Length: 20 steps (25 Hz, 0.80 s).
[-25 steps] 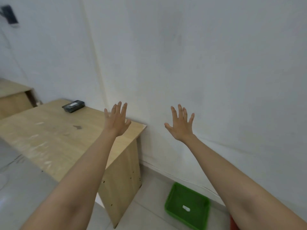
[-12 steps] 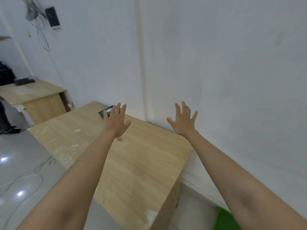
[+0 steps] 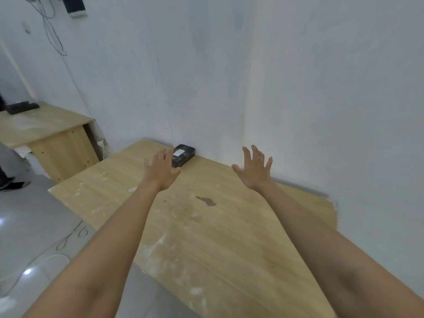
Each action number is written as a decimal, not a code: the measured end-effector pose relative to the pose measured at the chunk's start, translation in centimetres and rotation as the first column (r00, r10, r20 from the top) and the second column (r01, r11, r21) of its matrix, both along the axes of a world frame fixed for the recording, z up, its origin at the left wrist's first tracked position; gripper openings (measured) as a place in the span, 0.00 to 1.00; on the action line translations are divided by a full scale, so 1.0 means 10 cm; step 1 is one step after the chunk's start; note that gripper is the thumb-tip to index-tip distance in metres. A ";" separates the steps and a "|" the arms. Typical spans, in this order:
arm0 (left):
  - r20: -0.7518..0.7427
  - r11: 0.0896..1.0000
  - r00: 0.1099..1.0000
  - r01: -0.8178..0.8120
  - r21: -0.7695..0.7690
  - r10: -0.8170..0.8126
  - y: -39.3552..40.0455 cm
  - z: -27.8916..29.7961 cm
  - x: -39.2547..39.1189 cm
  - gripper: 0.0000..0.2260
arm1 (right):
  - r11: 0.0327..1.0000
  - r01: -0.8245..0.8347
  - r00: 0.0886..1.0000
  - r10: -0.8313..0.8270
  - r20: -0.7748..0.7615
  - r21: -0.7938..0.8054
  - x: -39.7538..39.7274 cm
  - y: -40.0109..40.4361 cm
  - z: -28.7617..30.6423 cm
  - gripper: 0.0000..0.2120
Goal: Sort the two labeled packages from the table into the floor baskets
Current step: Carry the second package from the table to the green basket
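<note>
A dark package [image 3: 184,153] with a small white label lies flat at the far edge of the wooden table [image 3: 206,237], against the white wall. My left hand [image 3: 160,169] is stretched out just in front of it, fingers spread, holding nothing; its fingertips overlap the package's near end. My right hand [image 3: 253,171] is held out to the right of the package, fingers apart and empty, over the table near the wall. No basket is in view.
A second wooden table [image 3: 46,134] stands at the left with a dark object [image 3: 21,107] on it. Cables [image 3: 34,260] run over the grey floor at the lower left. A dark stain [image 3: 206,200] marks the tabletop.
The view has swung left and down: the green basket has left the frame, and the table fills the middle. Both open hands now reach nearer the package.
</note>
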<state>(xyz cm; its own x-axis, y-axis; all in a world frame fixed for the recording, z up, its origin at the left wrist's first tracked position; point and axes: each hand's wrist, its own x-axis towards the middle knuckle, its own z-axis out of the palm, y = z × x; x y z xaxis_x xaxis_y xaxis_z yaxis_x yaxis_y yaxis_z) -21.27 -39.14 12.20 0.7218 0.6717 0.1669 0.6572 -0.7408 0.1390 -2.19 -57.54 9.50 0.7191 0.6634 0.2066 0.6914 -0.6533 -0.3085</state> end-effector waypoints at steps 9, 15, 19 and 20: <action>0.028 0.977 0.987 0.160 -0.140 -0.158 1.80 -0.28 -0.16 0.26 | 0.992 0.116 0.987 -0.120 -0.106 -0.043 -0.44 1.59 -0.34 0.30; 0.064 0.933 0.968 0.249 -0.258 -0.241 2.87 -0.80 0.39 0.25 | 0.988 0.152 0.951 -0.145 -0.272 0.003 -0.12 2.77 -0.83 0.29; 0.018 0.897 0.950 0.302 -0.322 -0.313 3.51 -1.07 0.98 0.23 | 0.969 0.244 0.874 -0.207 -0.440 0.028 0.08 3.55 -1.21 0.27; 0.017 0.888 0.944 0.316 -0.334 -0.330 3.68 -1.13 1.17 0.23 | 0.960 0.279 0.840 -0.228 -0.492 0.032 0.13 3.76 -1.32 0.26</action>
